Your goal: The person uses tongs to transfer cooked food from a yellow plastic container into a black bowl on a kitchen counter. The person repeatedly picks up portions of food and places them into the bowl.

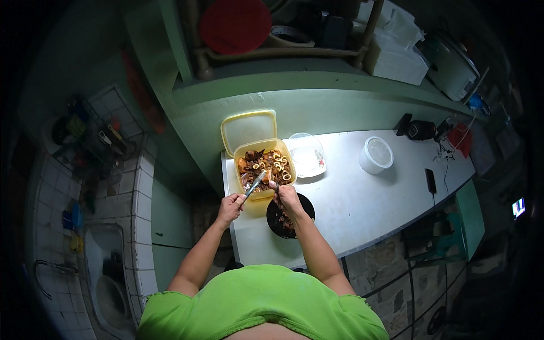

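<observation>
A yellowish plastic food container (240, 149) holds dark brown cooked food (253, 166) and pale ring-shaped pieces (280, 163). My left hand (232, 209), left of its near edge, grips a slim metal utensil (254, 185), seemingly tongs, whose tip reaches over the food. At the container's near right side, my right hand (287, 199) is closed around a dark-handled tool (277, 190), perhaps scissors, mostly hidden by the fingers. An orange-brown piece of food (267, 175) is close to both tools. Under my right hand and wrist sits a black bowl (307, 205) with small bits of food inside.
The container's lid (250, 127) leans at the wall. A clear plastic tub (306, 148) and a lidded white tub (376, 155) stand on the white table (340, 195). Farther right lies a phone (431, 180) with a cable. A tiled counter with a sink (104, 242) is at left.
</observation>
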Available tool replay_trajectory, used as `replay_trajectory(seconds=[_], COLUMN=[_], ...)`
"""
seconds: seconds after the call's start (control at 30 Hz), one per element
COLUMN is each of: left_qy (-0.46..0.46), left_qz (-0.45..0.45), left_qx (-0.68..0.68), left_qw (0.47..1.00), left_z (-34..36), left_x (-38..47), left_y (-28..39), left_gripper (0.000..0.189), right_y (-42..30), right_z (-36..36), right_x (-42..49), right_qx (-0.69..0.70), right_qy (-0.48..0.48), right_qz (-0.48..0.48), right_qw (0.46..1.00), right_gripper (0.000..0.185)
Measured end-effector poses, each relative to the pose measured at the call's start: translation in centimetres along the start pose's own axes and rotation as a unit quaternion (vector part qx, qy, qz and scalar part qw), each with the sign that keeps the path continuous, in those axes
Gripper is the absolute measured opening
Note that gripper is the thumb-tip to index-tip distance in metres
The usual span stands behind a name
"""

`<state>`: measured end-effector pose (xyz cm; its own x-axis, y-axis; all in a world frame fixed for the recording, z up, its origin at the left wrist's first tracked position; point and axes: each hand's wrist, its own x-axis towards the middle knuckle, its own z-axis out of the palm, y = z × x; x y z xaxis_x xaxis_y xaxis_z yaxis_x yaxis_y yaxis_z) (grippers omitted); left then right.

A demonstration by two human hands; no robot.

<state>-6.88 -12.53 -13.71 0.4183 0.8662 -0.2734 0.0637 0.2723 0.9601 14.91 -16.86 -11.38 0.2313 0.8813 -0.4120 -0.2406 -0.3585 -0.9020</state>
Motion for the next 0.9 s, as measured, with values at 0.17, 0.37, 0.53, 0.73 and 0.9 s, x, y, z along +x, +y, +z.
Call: replay_trajectory(seconds=[0.17,0.37,0.53,0.73,0.9], left_qy=[0.021,0.052,0.055,0.059,0.063], left_qz=[0.008,0.002,0.012,0.019,0.008], left_qx=[-0.019,-0.018,-0.02,-0.022,-0.036], left_qw=[1.0,0.998,0.998,0.998,0.997], left_z=[-0.1,0.7,2.0,2.4,2.4], left_x=[-0.2,0.2,0.6,0.5,0.0], left_y=[0.0,0.5,0.5,0.6,0.9], left_gripper=[0.022,0.023,0.024,0.024,0.021], right_y=[-1.1,-1.3,-1.0,-1.9,-2.0], right_z=[-2.1,-1.8,-0.4,-0.1,0.1], right_x=[0.1,-0.7,-0.2,-0.6,-0.7], right_qx=[-0.037,-0.268,-0.532,-0.569,-0.547], right_qy=[-0.002,-0.082,0.013,0.017,0.028], right_qz=[0.058,-0.034,-0.051,-0.041,-0.096], right_qw=[0.998,0.959,0.845,0.821,0.831], right_gripper=[0.041,0.064,0.08,0.077,0.085])
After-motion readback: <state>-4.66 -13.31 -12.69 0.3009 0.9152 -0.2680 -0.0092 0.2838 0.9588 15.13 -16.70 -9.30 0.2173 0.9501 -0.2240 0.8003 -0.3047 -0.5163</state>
